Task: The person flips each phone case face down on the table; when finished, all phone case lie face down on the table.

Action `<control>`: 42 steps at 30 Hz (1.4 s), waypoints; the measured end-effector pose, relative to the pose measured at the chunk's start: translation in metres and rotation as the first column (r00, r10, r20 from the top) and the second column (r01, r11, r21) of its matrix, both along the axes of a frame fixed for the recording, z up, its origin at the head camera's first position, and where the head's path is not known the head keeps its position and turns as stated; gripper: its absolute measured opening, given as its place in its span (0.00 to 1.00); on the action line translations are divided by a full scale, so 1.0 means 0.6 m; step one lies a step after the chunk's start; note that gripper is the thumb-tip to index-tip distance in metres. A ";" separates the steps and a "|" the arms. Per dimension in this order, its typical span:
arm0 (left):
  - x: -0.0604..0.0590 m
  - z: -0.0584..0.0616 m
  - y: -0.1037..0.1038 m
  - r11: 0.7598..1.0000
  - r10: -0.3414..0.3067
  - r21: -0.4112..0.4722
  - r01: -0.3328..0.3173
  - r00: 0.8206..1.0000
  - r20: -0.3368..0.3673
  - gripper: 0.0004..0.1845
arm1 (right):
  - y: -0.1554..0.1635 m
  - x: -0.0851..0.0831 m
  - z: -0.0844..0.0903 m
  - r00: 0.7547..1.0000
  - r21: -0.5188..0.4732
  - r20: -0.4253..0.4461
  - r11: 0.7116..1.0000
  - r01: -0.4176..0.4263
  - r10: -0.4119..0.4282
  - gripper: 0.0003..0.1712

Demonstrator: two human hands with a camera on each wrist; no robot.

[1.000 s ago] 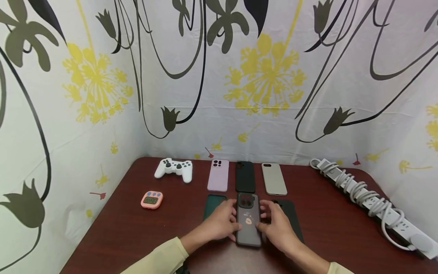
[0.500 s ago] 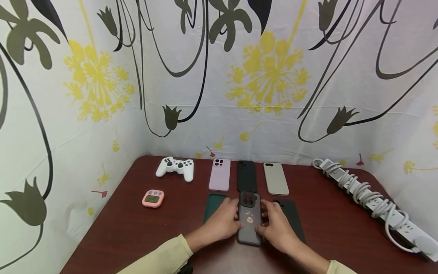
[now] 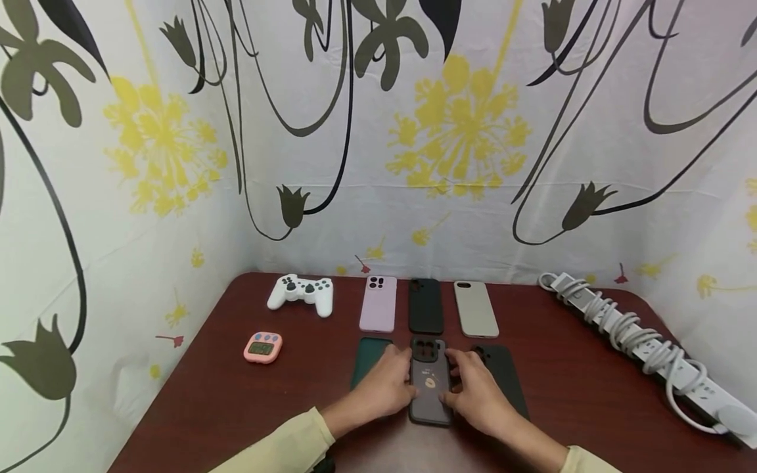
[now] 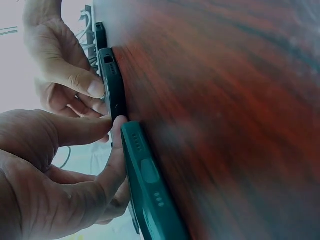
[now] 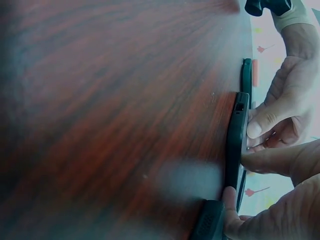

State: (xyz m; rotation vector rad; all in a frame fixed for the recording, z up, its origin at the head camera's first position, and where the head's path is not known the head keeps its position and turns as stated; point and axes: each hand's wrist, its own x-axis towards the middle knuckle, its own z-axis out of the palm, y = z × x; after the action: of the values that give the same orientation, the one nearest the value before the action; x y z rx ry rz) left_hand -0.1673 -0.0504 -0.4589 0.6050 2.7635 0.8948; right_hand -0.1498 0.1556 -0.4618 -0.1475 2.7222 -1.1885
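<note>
Dark red-brown wooden table (image 3: 225,401): rounded far corners, set into a corner of floral-printed white fabric walls (image 3: 461,131); bare surface lies open at lower left and between the cases and the power strip at right.

White multi-socket power strip with its cable wound round it (image 3: 627,338): lies diagonally along the right table edge, well apart from the hands.

Left hand (image 3: 384,384): lower centre of the head view; thumb and fingers curl against the left long edge of the case, resting over the teal case beside it.

Right hand (image 3: 476,394): lower centre, mirror position; thumb and fingers pinch the right long edge of the same case.

Dark grey translucent phone case with a large camera cut-out (image 3: 428,381): flat on the table, lower centre, between both hands. A small pale round emblem shows on its back; any lettering is too small to read.

Front row: dark teal phone case (image 3: 368,355) just left; black phone case (image 3: 505,374) just right.

Back row, centre: lilac phone case (image 3: 378,303), black matte phone case (image 3: 425,305), beige phone case (image 3: 476,309), side by side with narrow gaps.

White game controller with dark buttons (image 3: 300,293): left of the back row.

Pink rounded digital timer (image 3: 263,346): left of centre, near the table's left edge; display unreadable.
</note>
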 end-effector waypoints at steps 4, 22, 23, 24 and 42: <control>-0.001 0.007 -0.008 0.999 -0.021 0.026 0.020 0.999 0.046 0.40 | 0.000 -0.003 0.004 1.000 0.013 -0.012 1.000 -0.013 0.013 0.48; -0.006 0.055 -0.076 0.983 0.004 0.177 -0.042 0.978 0.211 0.40 | -0.036 -0.005 0.013 0.983 0.065 -0.151 0.993 -0.095 0.104 0.52; -0.006 0.057 -0.084 0.982 0.006 0.183 -0.045 0.978 0.206 0.39 | -0.039 -0.004 0.012 0.984 0.050 -0.144 0.994 -0.102 0.108 0.52; -0.007 0.058 -0.091 0.981 0.008 0.188 -0.047 0.980 0.201 0.39 | -0.043 -0.003 0.011 0.984 0.039 -0.139 0.994 -0.106 0.110 0.52; 0.004 0.041 -0.178 0.933 0.122 0.283 -0.222 0.936 0.331 0.37 | -0.114 0.014 0.008 0.975 -0.154 -0.074 0.964 -0.218 0.208 0.50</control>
State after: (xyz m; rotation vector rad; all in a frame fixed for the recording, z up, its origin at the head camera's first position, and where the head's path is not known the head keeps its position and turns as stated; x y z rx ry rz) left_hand -0.1651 -0.1574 -0.4340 0.2333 2.4349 1.3619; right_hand -0.1411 0.0872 -0.4573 -0.4892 2.5729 -1.3569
